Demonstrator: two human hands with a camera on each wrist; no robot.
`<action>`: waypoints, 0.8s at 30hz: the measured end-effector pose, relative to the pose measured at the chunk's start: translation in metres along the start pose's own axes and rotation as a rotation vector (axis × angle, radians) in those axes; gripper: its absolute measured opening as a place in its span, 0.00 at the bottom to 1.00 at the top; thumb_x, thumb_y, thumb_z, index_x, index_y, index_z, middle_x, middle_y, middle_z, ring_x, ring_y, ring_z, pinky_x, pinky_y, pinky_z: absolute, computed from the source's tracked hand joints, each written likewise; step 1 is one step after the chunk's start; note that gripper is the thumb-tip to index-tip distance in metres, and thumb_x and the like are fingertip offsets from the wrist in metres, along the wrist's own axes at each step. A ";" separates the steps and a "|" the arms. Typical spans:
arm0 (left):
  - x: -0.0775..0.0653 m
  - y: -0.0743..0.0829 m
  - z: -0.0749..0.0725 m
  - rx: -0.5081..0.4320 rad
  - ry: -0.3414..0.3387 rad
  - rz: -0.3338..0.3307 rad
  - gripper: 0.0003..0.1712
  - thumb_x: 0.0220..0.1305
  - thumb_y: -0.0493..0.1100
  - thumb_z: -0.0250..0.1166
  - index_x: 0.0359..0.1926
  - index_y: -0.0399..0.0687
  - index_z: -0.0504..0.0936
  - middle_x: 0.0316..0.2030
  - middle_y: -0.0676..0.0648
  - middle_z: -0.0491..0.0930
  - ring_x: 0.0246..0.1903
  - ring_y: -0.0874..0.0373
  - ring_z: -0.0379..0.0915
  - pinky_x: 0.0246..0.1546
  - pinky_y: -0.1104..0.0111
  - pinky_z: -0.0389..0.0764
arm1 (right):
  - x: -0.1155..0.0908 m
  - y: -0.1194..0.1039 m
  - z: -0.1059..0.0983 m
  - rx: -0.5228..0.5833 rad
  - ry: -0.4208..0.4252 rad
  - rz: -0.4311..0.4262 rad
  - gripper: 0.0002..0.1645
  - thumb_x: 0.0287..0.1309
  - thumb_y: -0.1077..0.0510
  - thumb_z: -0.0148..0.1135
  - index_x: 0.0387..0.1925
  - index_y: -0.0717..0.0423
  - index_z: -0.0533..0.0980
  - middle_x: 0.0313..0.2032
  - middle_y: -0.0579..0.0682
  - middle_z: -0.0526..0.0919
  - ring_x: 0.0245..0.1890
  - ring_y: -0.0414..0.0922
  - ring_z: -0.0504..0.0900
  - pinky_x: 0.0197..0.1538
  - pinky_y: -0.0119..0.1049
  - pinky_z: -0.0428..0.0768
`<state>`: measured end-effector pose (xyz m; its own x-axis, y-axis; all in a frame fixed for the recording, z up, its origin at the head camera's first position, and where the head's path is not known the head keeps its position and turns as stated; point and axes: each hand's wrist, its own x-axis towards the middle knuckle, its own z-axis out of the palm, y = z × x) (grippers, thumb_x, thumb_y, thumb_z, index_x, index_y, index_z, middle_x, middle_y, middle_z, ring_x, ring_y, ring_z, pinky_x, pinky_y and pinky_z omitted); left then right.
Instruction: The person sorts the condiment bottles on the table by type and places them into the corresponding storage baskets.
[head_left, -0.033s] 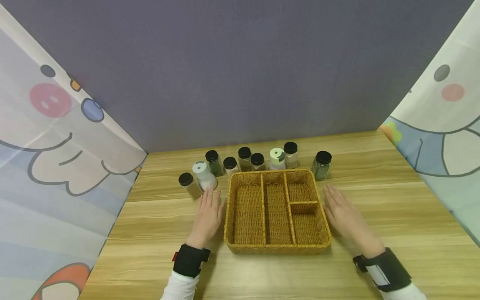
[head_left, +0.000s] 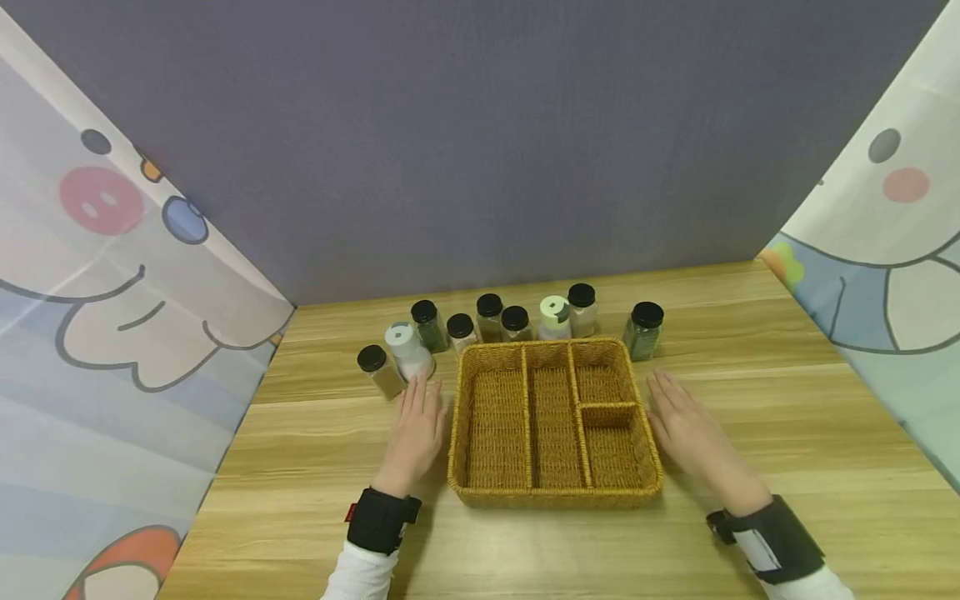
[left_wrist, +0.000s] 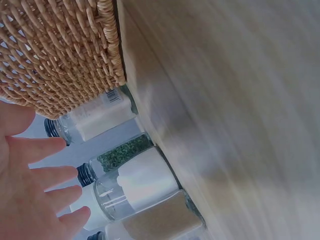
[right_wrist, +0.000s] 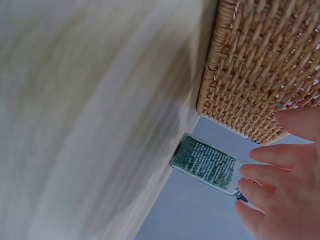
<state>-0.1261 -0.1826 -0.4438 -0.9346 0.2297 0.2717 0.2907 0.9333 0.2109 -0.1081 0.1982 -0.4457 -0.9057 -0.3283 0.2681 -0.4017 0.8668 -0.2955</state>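
Observation:
A woven basket (head_left: pixel 528 433) with several compartments stands on the wooden table between both hands. My left hand (head_left: pixel 412 433) lies to its left, fingers straight and holding nothing. Just beyond those fingertips are a white-capped jar (head_left: pixel 411 354) and a black-capped jar of brownish powder (head_left: pixel 386 377). To the basket's right, my right hand (head_left: pixel 693 433) has its fingers extended, also holding nothing. Past it stands a black-capped jar of green flakes (head_left: pixel 642 333), which the right wrist view shows with printed text. In the left wrist view, a jar of green herbs (left_wrist: pixel 122 154) appears beside the white-capped one.
Behind the basket stand more jars: black-capped ones (head_left: pixel 515 323) and another with a white cap (head_left: pixel 554 315), their lower parts partly hidden by the rim. A grey panel (head_left: pixel 480 150) rises at the table's back. Cartoon-printed sheets (head_left: pixel 112 333) hang at both sides.

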 end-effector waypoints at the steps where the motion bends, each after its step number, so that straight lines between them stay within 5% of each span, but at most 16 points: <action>1: 0.000 0.000 0.000 -0.001 0.001 0.000 0.25 0.64 0.41 0.50 0.59 0.32 0.62 0.63 0.32 0.52 0.62 0.38 0.46 0.60 0.48 0.51 | 0.000 0.000 0.000 -0.001 -0.003 0.002 0.30 0.59 0.60 0.48 0.58 0.76 0.57 0.60 0.72 0.55 0.60 0.63 0.54 0.64 0.51 0.49; 6: 0.002 0.000 -0.001 -0.067 -0.005 -0.016 0.26 0.64 0.40 0.50 0.60 0.32 0.61 0.62 0.32 0.53 0.61 0.37 0.49 0.59 0.47 0.53 | 0.000 -0.002 -0.004 -0.001 0.007 -0.001 0.30 0.59 0.60 0.49 0.57 0.76 0.58 0.59 0.71 0.56 0.59 0.64 0.56 0.62 0.54 0.51; 12: 0.006 0.004 -0.008 -0.463 -0.071 -0.109 0.25 0.67 0.42 0.47 0.61 0.34 0.60 0.60 0.33 0.58 0.58 0.38 0.56 0.57 0.48 0.59 | 0.001 -0.001 -0.008 -0.022 0.179 -0.088 0.28 0.47 0.66 0.57 0.52 0.75 0.65 0.53 0.72 0.64 0.52 0.66 0.64 0.56 0.57 0.61; 17: 0.010 0.003 -0.009 -0.791 -0.192 -0.205 0.28 0.67 0.46 0.47 0.63 0.37 0.56 0.59 0.32 0.60 0.56 0.38 0.59 0.54 0.50 0.64 | 0.004 0.002 -0.010 -0.009 0.292 -0.170 0.24 0.43 0.68 0.60 0.46 0.73 0.71 0.45 0.72 0.72 0.44 0.65 0.70 0.48 0.58 0.68; 24: 0.013 -0.003 0.001 -1.014 -0.260 -0.284 0.31 0.64 0.47 0.52 0.63 0.37 0.56 0.56 0.32 0.63 0.52 0.40 0.64 0.47 0.56 0.73 | 0.011 0.004 -0.020 0.021 0.292 -0.217 0.22 0.42 0.69 0.60 0.44 0.72 0.72 0.39 0.68 0.76 0.38 0.62 0.75 0.43 0.55 0.73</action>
<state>-0.1392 -0.1818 -0.4419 -0.9746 0.2043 -0.0912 -0.0201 0.3262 0.9451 -0.1164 0.2055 -0.4252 -0.7236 -0.3797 0.5764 -0.5856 0.7798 -0.2214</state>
